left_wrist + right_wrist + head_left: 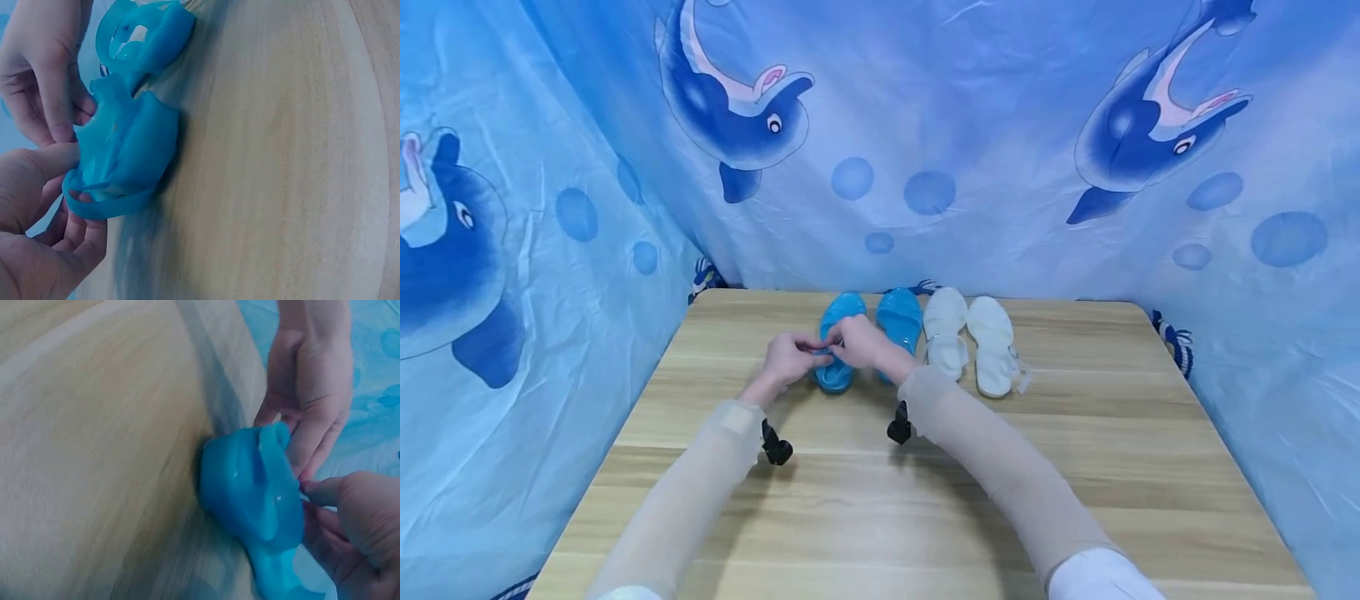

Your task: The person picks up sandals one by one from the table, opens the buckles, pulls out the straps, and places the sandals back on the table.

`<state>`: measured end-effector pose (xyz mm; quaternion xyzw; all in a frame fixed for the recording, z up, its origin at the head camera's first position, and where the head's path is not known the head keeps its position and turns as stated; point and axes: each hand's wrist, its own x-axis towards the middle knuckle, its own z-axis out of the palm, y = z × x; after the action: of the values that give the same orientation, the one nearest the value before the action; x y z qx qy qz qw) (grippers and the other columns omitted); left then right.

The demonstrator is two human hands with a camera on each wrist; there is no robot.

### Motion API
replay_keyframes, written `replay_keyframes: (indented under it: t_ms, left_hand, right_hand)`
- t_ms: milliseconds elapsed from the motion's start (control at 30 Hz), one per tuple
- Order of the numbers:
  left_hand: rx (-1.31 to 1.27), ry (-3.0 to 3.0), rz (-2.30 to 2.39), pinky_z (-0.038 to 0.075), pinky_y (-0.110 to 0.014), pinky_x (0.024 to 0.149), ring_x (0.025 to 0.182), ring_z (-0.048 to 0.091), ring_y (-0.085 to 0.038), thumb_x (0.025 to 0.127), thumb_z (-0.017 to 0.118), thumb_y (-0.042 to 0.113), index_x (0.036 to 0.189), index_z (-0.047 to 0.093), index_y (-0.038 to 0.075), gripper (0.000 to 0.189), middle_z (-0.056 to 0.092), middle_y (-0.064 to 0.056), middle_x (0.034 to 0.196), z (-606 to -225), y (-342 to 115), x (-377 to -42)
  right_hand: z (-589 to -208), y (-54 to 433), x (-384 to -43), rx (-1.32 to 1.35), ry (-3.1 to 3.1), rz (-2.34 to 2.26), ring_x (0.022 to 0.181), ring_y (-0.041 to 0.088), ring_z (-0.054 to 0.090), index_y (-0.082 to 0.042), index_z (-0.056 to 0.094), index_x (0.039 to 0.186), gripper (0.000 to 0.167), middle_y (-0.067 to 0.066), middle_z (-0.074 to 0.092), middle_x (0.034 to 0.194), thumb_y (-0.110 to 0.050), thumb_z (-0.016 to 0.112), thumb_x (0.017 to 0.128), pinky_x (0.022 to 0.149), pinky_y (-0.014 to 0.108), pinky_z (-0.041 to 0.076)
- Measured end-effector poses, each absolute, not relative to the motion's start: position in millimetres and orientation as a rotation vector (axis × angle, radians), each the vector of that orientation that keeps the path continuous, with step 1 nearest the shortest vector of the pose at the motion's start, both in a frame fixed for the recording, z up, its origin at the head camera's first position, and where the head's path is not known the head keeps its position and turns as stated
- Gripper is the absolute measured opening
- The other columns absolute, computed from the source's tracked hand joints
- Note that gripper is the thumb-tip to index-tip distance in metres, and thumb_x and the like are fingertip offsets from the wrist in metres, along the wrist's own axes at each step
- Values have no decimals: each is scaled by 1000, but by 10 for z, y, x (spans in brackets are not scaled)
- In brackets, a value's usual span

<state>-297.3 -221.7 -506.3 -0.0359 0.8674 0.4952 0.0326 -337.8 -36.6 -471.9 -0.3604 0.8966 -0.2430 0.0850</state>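
A blue sandal stands on the table with its heel towards me, and both hands work at its strap. My left hand reaches in from the left, with thumb and fingers pinching the strap at the sandal's side. From the right, my right hand pinches the same strap, its fingertips almost meeting the left ones. In the right wrist view the strap loops round the heel end. Fingers partly hide the fastening. The second blue sandal stands just right, partly behind the right hand.
Two white sandals stand right of the blue pair, the outer one with its strap end sticking out sideways. The wooden table ends at a blue curtain with dolphin prints, behind and at both sides.
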Motion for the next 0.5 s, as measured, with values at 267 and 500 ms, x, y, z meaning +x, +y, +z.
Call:
replay_keyframes:
  t_ms: [267,500]
  left_hand:
    - [41,2936,1248,63,-41,87,101,75,-33,88,87,12,106,80,-2,24,80,-20,108,-4993,-2135,-2933]
    - [163,3006,1111,62,-49,92,102,76,-36,87,88,18,107,81,-1,28,81,-19,106,-4891,-2130,-2902]
  right_hand:
    - [-4918,-358,-3482,-1086,2676,-826,99,17,78,-13,83,108,12,4,82,110,-18,75,101,85,27,63]
    - [-4913,-340,-3499,-1077,2625,-849,101,19,78,-11,82,112,14,6,81,114,-16,74,102,88,29,63]
